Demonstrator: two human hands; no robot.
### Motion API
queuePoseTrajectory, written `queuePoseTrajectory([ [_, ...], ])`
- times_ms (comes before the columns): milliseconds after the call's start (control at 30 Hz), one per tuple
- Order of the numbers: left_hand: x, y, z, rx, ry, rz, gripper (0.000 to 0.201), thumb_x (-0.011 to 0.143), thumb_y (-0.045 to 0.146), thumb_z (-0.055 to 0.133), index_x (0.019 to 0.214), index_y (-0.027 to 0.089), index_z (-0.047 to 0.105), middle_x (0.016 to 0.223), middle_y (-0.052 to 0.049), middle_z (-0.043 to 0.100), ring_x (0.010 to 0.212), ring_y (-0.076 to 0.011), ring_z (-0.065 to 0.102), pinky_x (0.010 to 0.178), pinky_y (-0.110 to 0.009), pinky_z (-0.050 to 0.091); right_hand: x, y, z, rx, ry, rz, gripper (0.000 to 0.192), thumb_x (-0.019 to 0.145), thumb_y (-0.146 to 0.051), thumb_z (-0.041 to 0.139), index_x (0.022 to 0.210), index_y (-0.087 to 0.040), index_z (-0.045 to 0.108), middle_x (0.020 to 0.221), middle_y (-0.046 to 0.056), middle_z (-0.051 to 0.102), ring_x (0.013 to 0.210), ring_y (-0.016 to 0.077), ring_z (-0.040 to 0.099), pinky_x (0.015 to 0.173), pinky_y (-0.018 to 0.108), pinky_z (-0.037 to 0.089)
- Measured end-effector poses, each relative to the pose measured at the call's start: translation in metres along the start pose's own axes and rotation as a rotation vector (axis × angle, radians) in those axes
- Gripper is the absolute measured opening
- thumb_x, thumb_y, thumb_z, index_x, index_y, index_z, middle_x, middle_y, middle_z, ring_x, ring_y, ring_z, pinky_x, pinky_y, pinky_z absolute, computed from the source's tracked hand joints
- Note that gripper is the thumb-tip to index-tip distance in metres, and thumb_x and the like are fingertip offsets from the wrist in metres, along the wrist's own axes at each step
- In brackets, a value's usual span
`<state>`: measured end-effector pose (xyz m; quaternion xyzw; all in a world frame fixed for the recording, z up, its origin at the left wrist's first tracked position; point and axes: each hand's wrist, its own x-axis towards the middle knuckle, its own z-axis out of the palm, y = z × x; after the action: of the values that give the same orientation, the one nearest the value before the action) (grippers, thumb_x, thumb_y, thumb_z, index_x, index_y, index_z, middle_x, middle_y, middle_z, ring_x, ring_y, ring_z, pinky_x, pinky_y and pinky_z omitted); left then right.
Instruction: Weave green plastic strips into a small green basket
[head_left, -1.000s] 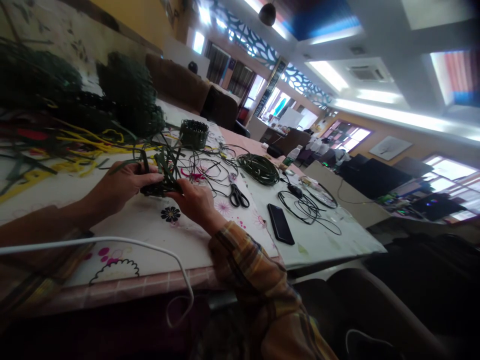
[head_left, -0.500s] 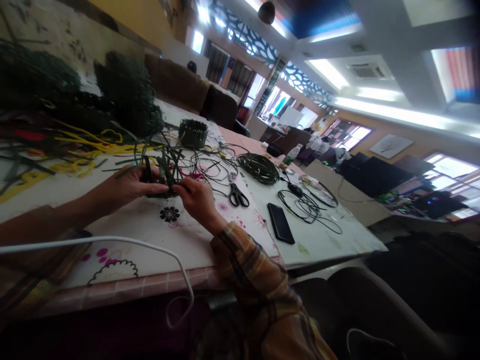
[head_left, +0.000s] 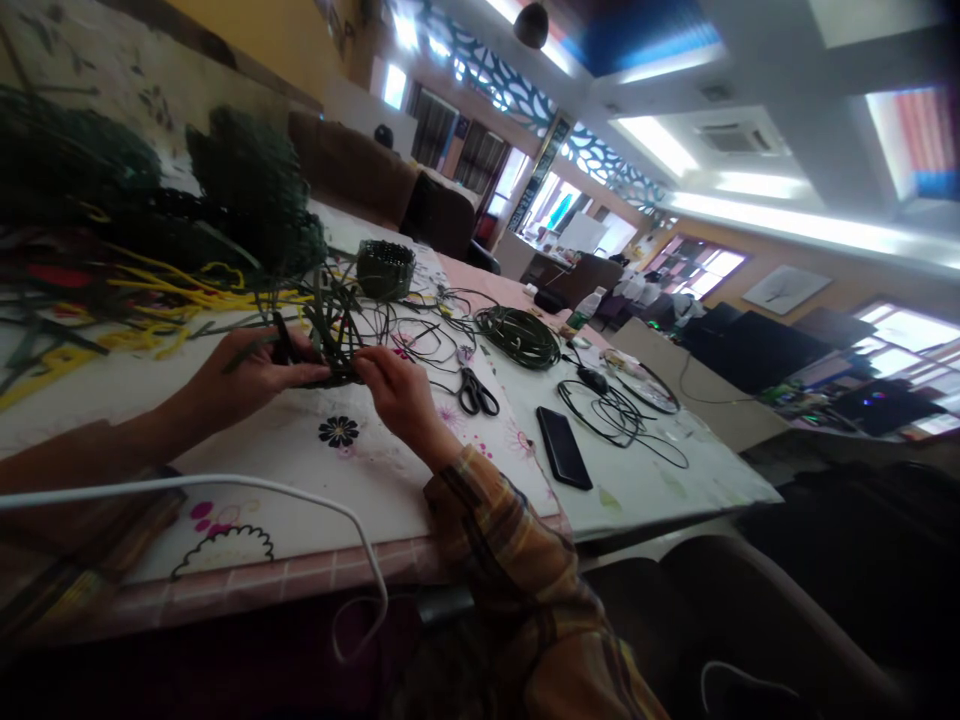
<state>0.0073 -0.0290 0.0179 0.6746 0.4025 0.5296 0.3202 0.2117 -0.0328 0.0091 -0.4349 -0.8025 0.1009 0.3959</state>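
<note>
I held the half-woven green piece (head_left: 330,345) just above the floral tablecloth (head_left: 300,470), a little nearer to me than the small finished basket (head_left: 385,268). My left hand (head_left: 251,372) was closed around its near side, thumb pressed along the bottom edge, and my right hand (head_left: 397,385) pinched a strip at its right edge between thumb and fingertips. Loose green strips fanned upward from the weave toward the basket. I judged that a slackened pinch could let that strip spring back and loosen the weave, and the upright ends might snag the thin black cords (head_left: 427,335) lying just beyond, beside the scissors (head_left: 477,392).
</note>
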Motion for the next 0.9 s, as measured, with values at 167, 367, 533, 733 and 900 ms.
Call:
queuePoseTrajectory([
  [167,0.001,0.001,-0.003,-0.045,0.043,-0.076,0.030,0.062,0.038,0.082,0.077,0.018,0.066,0.072,0.001,0.066,0.067,-0.0135,0.058,0.069,-0.027,0.050,-0.004,-0.006,-0.002,-0.320,0.197,-0.086,0.031,0.101,-0.040,0.055,0.120,-0.019,0.065,0.097,0.005,0.071,0.091,0.0174,0.061,0.085,0.029,0.042],
  [367,0.000,-0.003,-0.005,-0.018,-0.016,-0.129,0.031,0.062,0.043,0.082,0.074,0.019,0.068,0.064,0.004,0.061,0.054,-0.0090,0.047,0.048,-0.020,0.035,-0.001,-0.003,0.001,-0.421,0.185,-0.150,0.025,0.098,-0.044,0.060,0.106,-0.023,0.073,0.091,0.004,0.069,0.092,0.0171,0.061,0.085,0.031,0.039],
  [533,-0.001,0.003,-0.002,-0.019,-0.093,-0.180,0.031,0.063,0.045,0.080,0.076,0.020,0.067,0.060,0.003,0.059,0.051,-0.0104,0.047,0.043,-0.021,0.034,-0.003,-0.008,0.007,-0.377,0.097,-0.063,0.036,0.100,-0.049,0.053,0.086,-0.023,0.073,0.083,0.001,0.067,0.076,0.0109,0.060,0.069,0.025,0.036],
  [733,0.002,0.015,-0.002,-0.061,-0.122,-0.273,0.027,0.064,0.045,0.070,0.070,0.020,0.063,0.056,0.003,0.054,0.042,-0.0093,0.044,0.037,-0.022,0.030,-0.001,-0.013,0.003,-0.182,0.061,0.041,0.032,0.096,-0.045,0.062,0.079,-0.020,0.070,0.077,-0.002,0.068,0.071,0.0082,0.059,0.067,0.021,0.037],
  [900,0.002,0.018,-0.002,-0.050,-0.112,-0.292,0.026,0.064,0.045,0.069,0.070,0.020,0.063,0.054,0.003,0.053,0.043,-0.0100,0.044,0.038,-0.023,0.030,0.000,-0.013,0.003,-0.074,0.080,0.090,0.036,0.094,-0.046,0.065,0.070,-0.019,0.066,0.067,-0.003,0.062,0.063,0.0081,0.051,0.063,0.022,0.033],
])
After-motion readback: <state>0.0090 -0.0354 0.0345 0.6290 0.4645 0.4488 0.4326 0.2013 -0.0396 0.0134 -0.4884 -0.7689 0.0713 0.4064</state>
